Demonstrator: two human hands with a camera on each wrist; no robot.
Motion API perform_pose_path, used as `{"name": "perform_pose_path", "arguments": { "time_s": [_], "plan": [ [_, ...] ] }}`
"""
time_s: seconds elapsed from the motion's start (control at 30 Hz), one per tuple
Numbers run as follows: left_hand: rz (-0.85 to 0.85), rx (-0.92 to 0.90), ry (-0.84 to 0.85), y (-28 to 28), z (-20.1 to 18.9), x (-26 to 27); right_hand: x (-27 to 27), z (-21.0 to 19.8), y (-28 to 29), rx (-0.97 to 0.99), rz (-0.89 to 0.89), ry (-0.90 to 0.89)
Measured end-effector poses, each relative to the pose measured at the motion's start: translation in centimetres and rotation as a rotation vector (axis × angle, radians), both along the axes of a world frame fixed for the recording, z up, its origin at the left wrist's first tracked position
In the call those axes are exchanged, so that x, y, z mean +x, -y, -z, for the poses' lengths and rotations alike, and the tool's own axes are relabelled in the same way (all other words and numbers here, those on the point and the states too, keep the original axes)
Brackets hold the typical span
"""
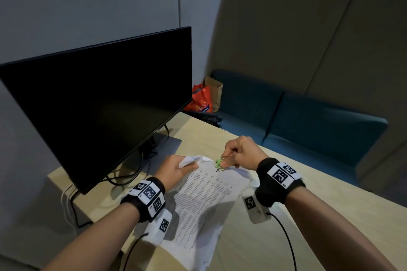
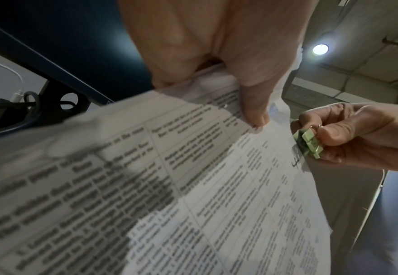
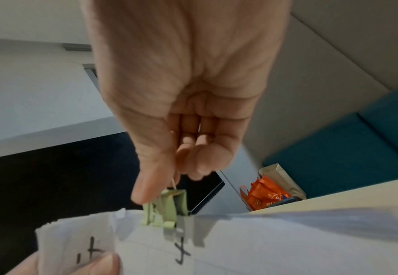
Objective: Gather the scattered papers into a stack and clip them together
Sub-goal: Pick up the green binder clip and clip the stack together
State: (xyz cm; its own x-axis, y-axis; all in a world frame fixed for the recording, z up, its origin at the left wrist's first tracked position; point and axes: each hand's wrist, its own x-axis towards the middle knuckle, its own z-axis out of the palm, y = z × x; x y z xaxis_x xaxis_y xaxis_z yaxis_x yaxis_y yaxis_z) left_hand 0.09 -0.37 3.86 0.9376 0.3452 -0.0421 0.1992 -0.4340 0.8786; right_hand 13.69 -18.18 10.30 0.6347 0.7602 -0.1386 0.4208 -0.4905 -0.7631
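Observation:
A stack of white printed papers (image 1: 207,193) lies slanted over the near edge of the light wooden table (image 1: 275,237), its far end lifted. My left hand (image 1: 176,168) grips the stack's far left corner, thumb on top (image 2: 254,104). My right hand (image 1: 237,154) pinches a pale green binder clip (image 1: 219,163) by its wire handles. The binder clip (image 3: 167,210) sits at the far edge of the papers (image 3: 263,241), beside a handwritten mark. In the left wrist view the clip (image 2: 308,143) touches the edge of the papers (image 2: 193,186). Whether its jaws bite the sheets I cannot tell.
A black monitor (image 1: 99,103) stands at the table's left with cables behind its base. Beyond the table's far edge sit an orange bag (image 1: 200,99) and a brown paper bag (image 1: 214,92), next to a teal sofa (image 1: 308,125).

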Motion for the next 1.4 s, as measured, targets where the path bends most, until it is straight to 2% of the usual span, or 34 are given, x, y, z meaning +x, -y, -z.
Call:
{"name": "perform_pose_path", "arguments": {
  "time_s": [0.33,0.5,0.63,0.8,1.2,1.4],
  "plan": [
    [0.089,0.070,-0.025,0.4,-0.7,0.6,0.4,-0.9,-0.4,-0.126,-0.018,0.044],
    [0.125,0.168,-0.016,0.4,-1.1,1.0,0.0,-1.1,-0.8,-0.135,-0.031,0.070],
    [0.071,0.023,0.042,0.3,-1.3,1.0,0.5,-0.8,-0.4,-0.042,0.001,-0.031],
    [0.032,-0.136,0.089,-0.1,-1.2,0.7,1.0,-0.5,0.2,-0.038,0.035,-0.104],
    [0.028,-0.173,0.082,0.2,-1.2,0.8,1.3,-0.8,-0.7,-0.043,-0.029,-0.079],
    [-0.031,-0.171,0.085,0.3,-1.4,0.6,0.9,-0.5,-0.6,-0.061,-0.043,0.011]
  ]
}}
